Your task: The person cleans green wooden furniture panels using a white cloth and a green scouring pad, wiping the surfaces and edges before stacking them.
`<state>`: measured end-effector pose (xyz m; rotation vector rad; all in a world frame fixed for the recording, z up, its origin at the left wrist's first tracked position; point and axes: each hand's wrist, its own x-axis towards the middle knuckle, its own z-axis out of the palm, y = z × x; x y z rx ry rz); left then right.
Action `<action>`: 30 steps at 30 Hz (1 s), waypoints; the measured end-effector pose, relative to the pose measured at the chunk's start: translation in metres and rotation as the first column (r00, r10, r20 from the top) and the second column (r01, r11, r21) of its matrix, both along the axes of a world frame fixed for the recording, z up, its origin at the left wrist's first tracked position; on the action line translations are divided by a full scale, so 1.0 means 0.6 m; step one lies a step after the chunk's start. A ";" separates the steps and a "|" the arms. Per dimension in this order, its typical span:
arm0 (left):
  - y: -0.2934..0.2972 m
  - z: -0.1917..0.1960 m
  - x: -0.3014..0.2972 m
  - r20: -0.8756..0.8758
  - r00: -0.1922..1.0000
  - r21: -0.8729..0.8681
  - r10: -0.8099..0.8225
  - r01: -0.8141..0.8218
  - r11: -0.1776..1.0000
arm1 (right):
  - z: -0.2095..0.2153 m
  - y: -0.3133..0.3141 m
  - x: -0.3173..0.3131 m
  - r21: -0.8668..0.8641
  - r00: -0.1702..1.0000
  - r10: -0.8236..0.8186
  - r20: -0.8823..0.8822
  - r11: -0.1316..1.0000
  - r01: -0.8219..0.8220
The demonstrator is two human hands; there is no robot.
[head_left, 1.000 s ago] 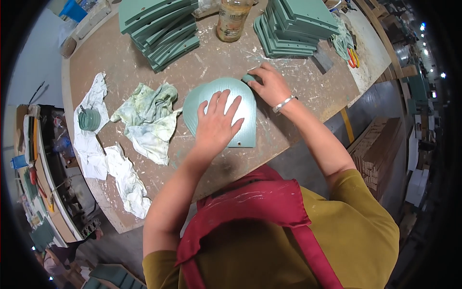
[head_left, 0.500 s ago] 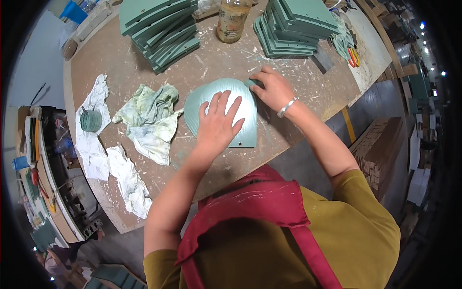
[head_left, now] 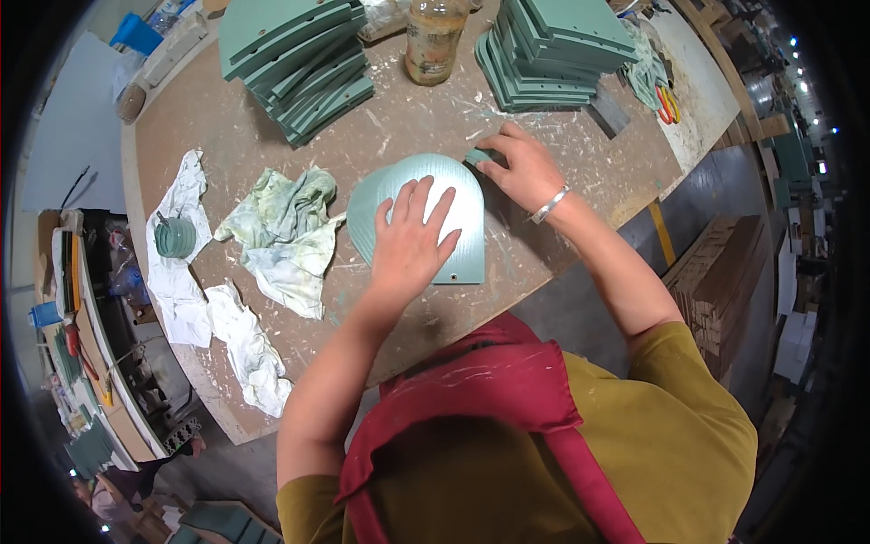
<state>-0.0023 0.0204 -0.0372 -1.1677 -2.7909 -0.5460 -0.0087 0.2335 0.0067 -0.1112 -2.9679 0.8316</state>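
A green painted panel [head_left: 464, 231] with a rounded far end and a straight near edge lies flat on the worktable. My left hand [head_left: 412, 234] rests on top of it, fingers spread and palm down. Beside the panel's upper right edge, my right hand [head_left: 523, 170] pinches a small green pad [head_left: 476, 157] between thumb and fingers. The fingers partly cover this pad, and whether it touches the panel edge I cannot tell. A small hole shows near the panel's front edge.
Two stacks of green panels, one left [head_left: 294, 72] and one right [head_left: 553, 54], stand at the back with a jar [head_left: 431, 45] between them. Stained cloth [head_left: 288, 240], white rags [head_left: 245, 344] and a small green round container [head_left: 174, 238] lie left. Orange-handled scissors [head_left: 669, 104] sit far right.
My right hand and the pad have shifted slightly outward along the panel's upper right edge. My left hand stays flat on the panel. The whole view has tilted a little.
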 end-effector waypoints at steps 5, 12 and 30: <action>0.004 0.012 -0.003 0.019 0.999 -0.002 -0.026 0.026 1.000 | -0.034 -0.007 -0.013 -0.036 0.999 0.035 -0.024 0.999 -0.036; 0.007 0.010 0.000 0.008 1.000 -0.034 -0.013 0.014 0.999 | -0.026 -0.003 0.006 -0.114 1.000 0.013 -0.022 0.993 -0.015; -0.035 0.027 -0.027 -0.039 0.981 -0.046 -0.191 0.189 0.981 | -0.009 -0.045 0.245 -0.312 0.966 -0.121 -0.230 0.949 0.044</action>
